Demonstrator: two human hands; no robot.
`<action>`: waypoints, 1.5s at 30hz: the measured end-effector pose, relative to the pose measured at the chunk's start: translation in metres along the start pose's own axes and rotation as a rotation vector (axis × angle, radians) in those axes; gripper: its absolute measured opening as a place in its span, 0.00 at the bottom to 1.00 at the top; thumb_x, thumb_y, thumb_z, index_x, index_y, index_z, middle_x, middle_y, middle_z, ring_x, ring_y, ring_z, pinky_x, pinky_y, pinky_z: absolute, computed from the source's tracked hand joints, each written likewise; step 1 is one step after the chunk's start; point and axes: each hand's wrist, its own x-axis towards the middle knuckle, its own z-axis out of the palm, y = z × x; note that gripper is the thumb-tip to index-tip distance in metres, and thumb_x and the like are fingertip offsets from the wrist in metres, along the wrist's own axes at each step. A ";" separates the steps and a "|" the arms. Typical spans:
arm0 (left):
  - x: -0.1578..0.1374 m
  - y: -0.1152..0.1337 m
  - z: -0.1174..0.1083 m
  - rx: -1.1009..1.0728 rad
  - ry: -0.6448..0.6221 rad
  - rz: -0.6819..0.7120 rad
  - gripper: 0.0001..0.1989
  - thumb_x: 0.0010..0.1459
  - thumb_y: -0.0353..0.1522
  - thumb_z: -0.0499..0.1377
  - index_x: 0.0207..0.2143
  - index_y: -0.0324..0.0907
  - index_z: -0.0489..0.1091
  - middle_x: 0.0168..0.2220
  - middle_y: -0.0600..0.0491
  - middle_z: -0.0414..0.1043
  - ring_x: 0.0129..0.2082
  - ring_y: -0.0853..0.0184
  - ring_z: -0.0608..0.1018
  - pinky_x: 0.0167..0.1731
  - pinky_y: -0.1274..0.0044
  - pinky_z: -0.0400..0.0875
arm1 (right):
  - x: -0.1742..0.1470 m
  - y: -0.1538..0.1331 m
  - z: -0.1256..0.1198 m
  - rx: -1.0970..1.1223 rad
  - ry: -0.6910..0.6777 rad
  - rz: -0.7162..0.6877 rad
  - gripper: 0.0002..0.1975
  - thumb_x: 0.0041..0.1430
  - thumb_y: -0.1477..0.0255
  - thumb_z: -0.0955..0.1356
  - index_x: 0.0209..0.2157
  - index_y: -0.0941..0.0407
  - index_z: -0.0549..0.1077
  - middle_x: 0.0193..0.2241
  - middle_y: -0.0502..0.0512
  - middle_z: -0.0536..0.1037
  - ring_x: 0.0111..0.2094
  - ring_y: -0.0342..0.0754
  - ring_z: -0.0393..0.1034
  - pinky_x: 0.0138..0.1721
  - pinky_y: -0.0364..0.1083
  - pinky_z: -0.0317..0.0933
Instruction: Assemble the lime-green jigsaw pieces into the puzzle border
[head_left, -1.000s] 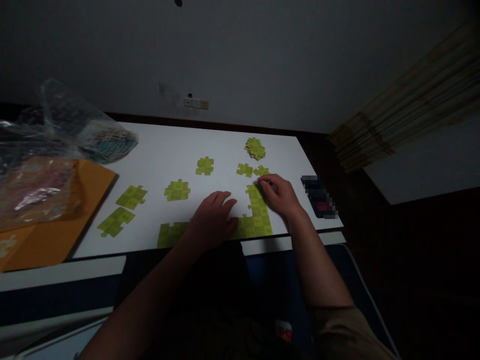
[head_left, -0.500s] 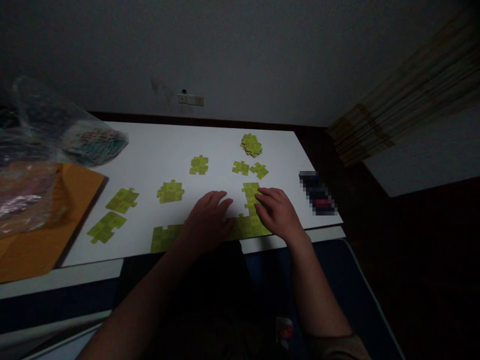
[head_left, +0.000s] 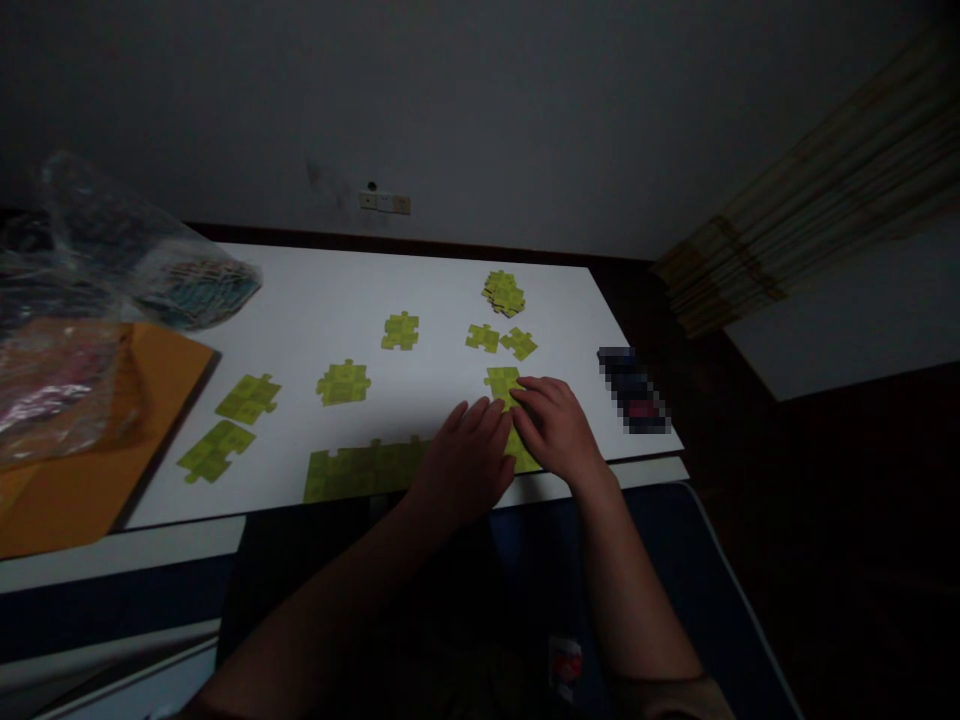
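Along the near table edge lies a joined strip of yellow-green puzzle pieces [head_left: 367,470], which turns away from me at its right end. My left hand [head_left: 466,458] rests flat over the right part of the strip, fingers stretched out and hiding the pieces beneath. At the right end, my right hand [head_left: 553,422] has its fingers bent over the upright column of puzzle pieces [head_left: 501,378], thumb and fingers apart. The two hands' fingertips nearly meet. Neither hand visibly holds a loose piece.
Beyond the hands lie a pile of puzzle pieces [head_left: 504,293], two single pieces [head_left: 482,338], and small groups [head_left: 343,383] to the left. An orange envelope [head_left: 165,400] and a clear plastic bag [head_left: 202,285] cover the left side. A blurred dark object [head_left: 634,390] sits right.
My left hand has slid right along the strip, close to my right hand, uncovering the strip's middle. The right hand has stayed nearly in place.
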 end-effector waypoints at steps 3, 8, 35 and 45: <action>0.000 -0.001 0.005 -0.036 -0.004 -0.011 0.29 0.78 0.40 0.56 0.75 0.37 0.66 0.76 0.39 0.69 0.77 0.48 0.67 0.77 0.54 0.60 | 0.002 -0.001 0.000 0.012 -0.014 0.044 0.12 0.76 0.68 0.69 0.54 0.53 0.84 0.57 0.67 0.84 0.60 0.66 0.76 0.64 0.70 0.70; -0.002 -0.005 0.007 -0.084 0.036 0.003 0.29 0.77 0.40 0.56 0.74 0.38 0.67 0.74 0.39 0.71 0.76 0.47 0.69 0.76 0.53 0.61 | 0.019 0.001 -0.001 0.059 -0.050 0.128 0.17 0.73 0.67 0.70 0.59 0.50 0.80 0.55 0.65 0.82 0.58 0.67 0.75 0.62 0.70 0.71; -0.003 -0.005 0.006 -0.049 0.085 0.027 0.29 0.77 0.42 0.57 0.72 0.35 0.70 0.74 0.37 0.71 0.75 0.45 0.71 0.75 0.54 0.61 | 0.049 0.027 0.012 0.871 0.214 0.658 0.21 0.54 0.57 0.79 0.47 0.50 0.80 0.33 0.51 0.85 0.33 0.52 0.80 0.38 0.53 0.77; -0.003 -0.005 0.004 -0.057 0.071 0.029 0.29 0.76 0.41 0.58 0.72 0.34 0.70 0.74 0.37 0.71 0.74 0.45 0.70 0.75 0.54 0.61 | 0.040 0.028 0.020 0.887 0.318 0.637 0.24 0.58 0.60 0.79 0.55 0.50 0.81 0.39 0.51 0.82 0.36 0.53 0.82 0.41 0.58 0.84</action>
